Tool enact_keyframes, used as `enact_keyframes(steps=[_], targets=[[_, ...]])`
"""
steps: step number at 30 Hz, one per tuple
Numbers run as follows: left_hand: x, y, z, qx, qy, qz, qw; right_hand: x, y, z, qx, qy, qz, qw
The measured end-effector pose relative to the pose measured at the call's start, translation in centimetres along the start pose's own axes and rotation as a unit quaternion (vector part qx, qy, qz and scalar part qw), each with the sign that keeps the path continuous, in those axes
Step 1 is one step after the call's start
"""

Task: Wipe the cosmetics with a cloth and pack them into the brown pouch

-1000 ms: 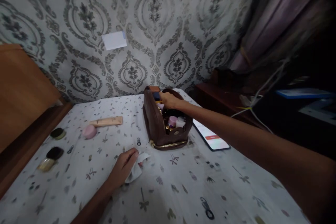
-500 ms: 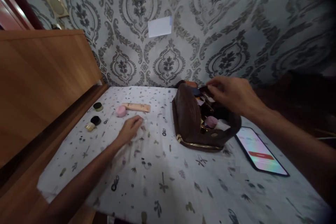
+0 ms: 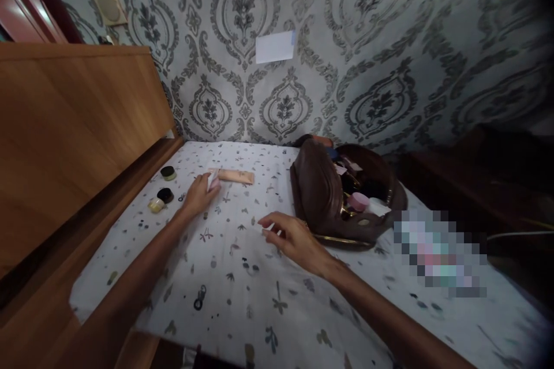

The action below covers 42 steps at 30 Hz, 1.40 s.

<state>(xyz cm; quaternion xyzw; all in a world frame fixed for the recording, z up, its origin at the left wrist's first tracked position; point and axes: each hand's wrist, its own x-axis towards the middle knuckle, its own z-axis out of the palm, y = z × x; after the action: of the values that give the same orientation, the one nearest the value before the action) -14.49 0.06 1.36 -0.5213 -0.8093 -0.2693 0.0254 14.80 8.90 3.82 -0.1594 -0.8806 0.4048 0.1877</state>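
My left hand has its fingers around a small pink jar, which is partly hidden. A whitish, see-through bit shows at those fingertips; I cannot make out what it is. A peach-coloured tube lies just right of the jar. My right hand hovers over the cloth in front of the brown bag, thumb and forefinger curved and apart. The brown cosmetic bag stands unzipped, with a pink-lidded jar and other small items inside.
On the left of the patterned cloth lie a dark-lidded jar, another dark-lidded jar and a small cream-coloured item. A pixelated phone lies right of the bag. A wooden panel borders the left side.
My right hand has left the bag's opening and come down left, in front of it. My left hand has moved back and left onto the pink jar. The view has shifted slightly.
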Motion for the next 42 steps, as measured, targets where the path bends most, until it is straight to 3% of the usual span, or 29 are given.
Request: enact_keyframes(steps=[3, 6, 9, 15, 19, 22, 24, 30, 33, 38, 42], targets=[[-2.1, 3.4, -0.7, -0.106, -0.046, 0.072, 0.991, 0.6, 1.0, 2.4, 0.046, 0.017, 0.034, 0.998], [-4.9, 7.1, -0.9, -0.177, -0.129, 0.065, 0.974, 1.2, 1.4, 4.4, 0.029, 0.065, 0.032, 0.997], [-7.3, 8.9, -0.6, -0.229, -0.165, 0.077, 0.956, 1.1, 1.8, 5.8, -0.023, 0.077, 0.050, 0.995], [-9.0, 7.8, -1.3, -0.222, -0.104, 0.066, 0.967, 0.3, 1.9, 6.5, -0.025, 0.092, 0.066, 0.993], [-9.6, 8.9, -1.2, -0.184, -0.069, 0.141, 0.970, 0.3, 1.8, 6.3, -0.006, 0.084, 0.041, 0.996], [-9.6, 10.3, 0.2, -0.115, -0.063, 0.227, 0.965, 0.5, 2.2, 6.4, -0.024, 0.069, 0.019, 0.997], [-9.3, 10.8, 1.2, -0.067, -0.058, 0.248, 0.965, 0.6, 2.5, 6.5, -0.040, 0.066, 0.014, 0.997], [-7.6, 10.9, 1.5, -0.103, -0.067, 0.214, 0.969, 0.7, 2.7, 6.5, -0.045, 0.074, 0.042, 0.995], [-6.9, 10.5, 1.2, -0.168, -0.054, 0.162, 0.971, 0.7, 2.4, 6.5, -0.054, 0.080, 0.060, 0.993], [-6.3, 9.4, 1.5, -0.229, -0.034, 0.054, 0.971, 0.6, 2.1, 6.2, -0.030, 0.062, 0.019, 0.997], [-7.3, 8.5, 1.3, -0.211, -0.033, 0.087, 0.973, 0.4, 2.0, 6.2, -0.019, 0.064, 0.029, 0.997]])
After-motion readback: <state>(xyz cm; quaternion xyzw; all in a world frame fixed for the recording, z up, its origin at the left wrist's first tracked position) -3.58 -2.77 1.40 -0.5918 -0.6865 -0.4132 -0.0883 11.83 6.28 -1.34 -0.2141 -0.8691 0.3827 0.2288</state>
